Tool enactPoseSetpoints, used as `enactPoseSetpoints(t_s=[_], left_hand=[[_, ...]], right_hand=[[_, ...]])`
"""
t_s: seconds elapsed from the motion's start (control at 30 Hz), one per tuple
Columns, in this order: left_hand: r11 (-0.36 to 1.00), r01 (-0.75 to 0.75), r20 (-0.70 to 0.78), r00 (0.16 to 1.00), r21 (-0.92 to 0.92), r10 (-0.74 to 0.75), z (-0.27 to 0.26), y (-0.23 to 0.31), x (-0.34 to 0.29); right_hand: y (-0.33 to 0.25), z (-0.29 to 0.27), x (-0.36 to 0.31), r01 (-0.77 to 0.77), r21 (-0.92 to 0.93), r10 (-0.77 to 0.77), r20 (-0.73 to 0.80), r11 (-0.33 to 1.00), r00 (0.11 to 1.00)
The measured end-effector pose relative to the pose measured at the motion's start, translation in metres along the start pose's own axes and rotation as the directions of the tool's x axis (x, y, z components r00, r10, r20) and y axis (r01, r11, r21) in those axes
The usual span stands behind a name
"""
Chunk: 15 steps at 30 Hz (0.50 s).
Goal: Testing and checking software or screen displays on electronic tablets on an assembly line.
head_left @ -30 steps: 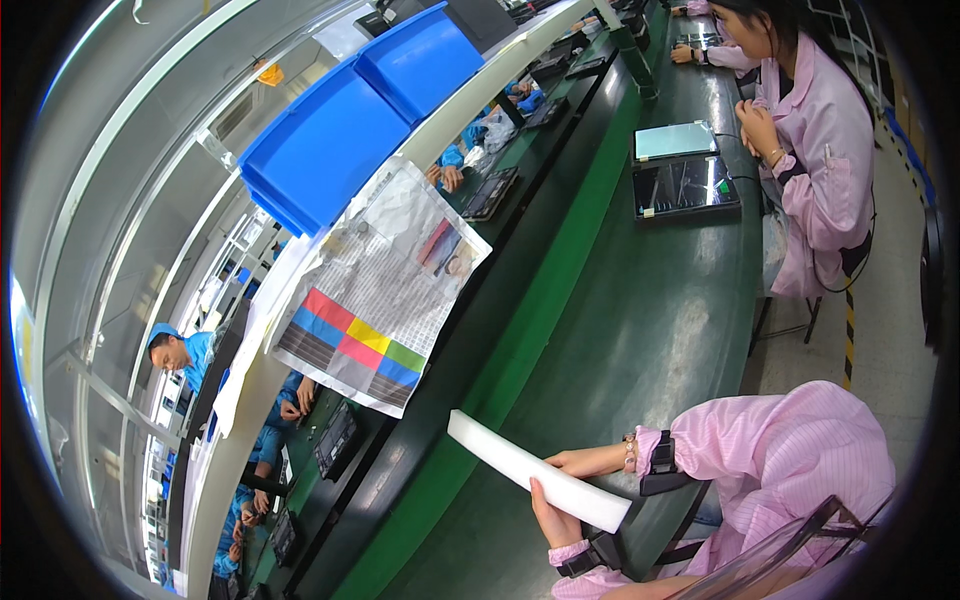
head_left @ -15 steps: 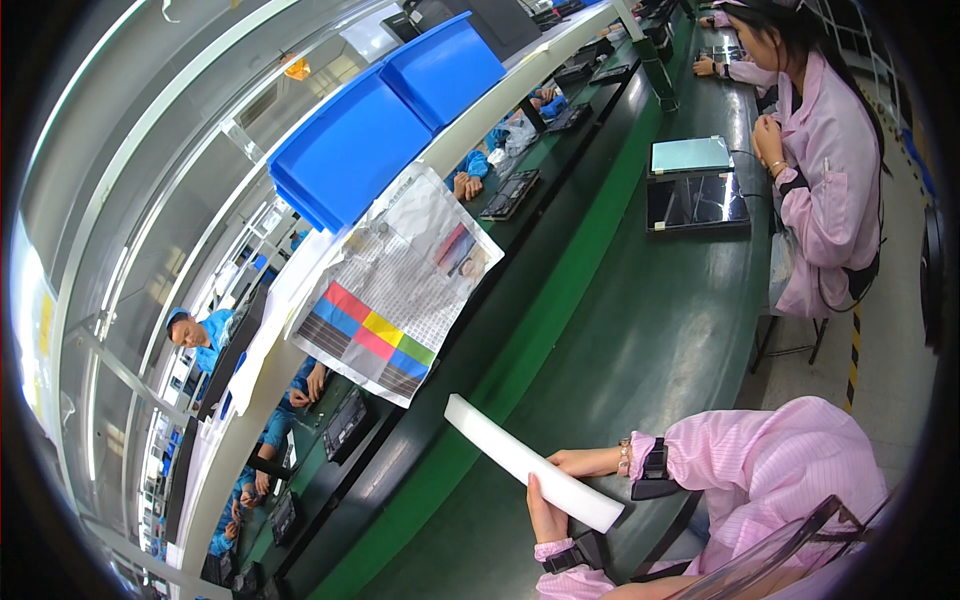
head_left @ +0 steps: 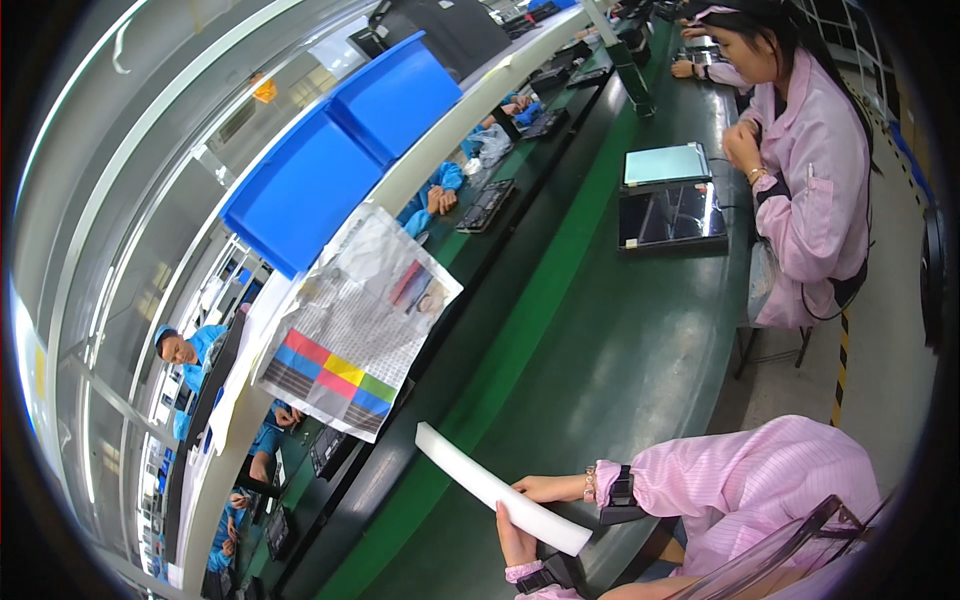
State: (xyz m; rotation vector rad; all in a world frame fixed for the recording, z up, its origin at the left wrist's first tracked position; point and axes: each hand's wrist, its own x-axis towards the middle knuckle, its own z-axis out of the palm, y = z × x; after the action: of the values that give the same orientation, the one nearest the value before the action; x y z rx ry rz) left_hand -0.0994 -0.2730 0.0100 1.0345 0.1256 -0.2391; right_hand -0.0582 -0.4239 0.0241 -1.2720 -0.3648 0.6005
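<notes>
A long white strip (head_left: 470, 472), which looks like foam, is held at its nearer end over the green work surface. My right hand (head_left: 545, 488) grips its upper long edge, fingers partly hidden by the strip. On the opposite edge, my left hand (head_left: 515, 540) has its thumb laid over the strip's face, the other fingers out of sight behind it. The strip's far end points toward a hanging printed sheet with colour blocks (head_left: 345, 335). Pink sleeves and black wrist straps cover my forearms.
Two blue bins (head_left: 300, 190) stand on a pale shelf rail beyond the bench. A dark-screened panel (head_left: 670, 215) and a pale panel (head_left: 665, 165) lie along the bench, by a co-worker in pink (head_left: 815, 200). Blue-sleeved people work across the line beside black devices (head_left: 487, 206).
The whole view has shifted, so the scene sits lower and farther left. My hands keep the same hold on the white strip, with little movement relative to the bench.
</notes>
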Motion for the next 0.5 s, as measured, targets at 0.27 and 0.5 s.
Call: enactPoseSetpoints(t_s=[0.27, 0.5], left_hand=[[0.999, -0.035, -0.054, 0.998, 0.016, 0.035, -0.002, -0.002, -0.003], [0.999, -0.047, -0.09, 0.995, 0.002, 0.047, -0.003, -0.007, -0.015]], right_hand=[[0.018, -0.002, 0.019, 0.004, -0.025, -0.002, 0.064, 1.0, 0.998], [0.028, 0.001, 0.015, 0.086, -0.094, -0.081, 0.057, 0.992, 0.995]])
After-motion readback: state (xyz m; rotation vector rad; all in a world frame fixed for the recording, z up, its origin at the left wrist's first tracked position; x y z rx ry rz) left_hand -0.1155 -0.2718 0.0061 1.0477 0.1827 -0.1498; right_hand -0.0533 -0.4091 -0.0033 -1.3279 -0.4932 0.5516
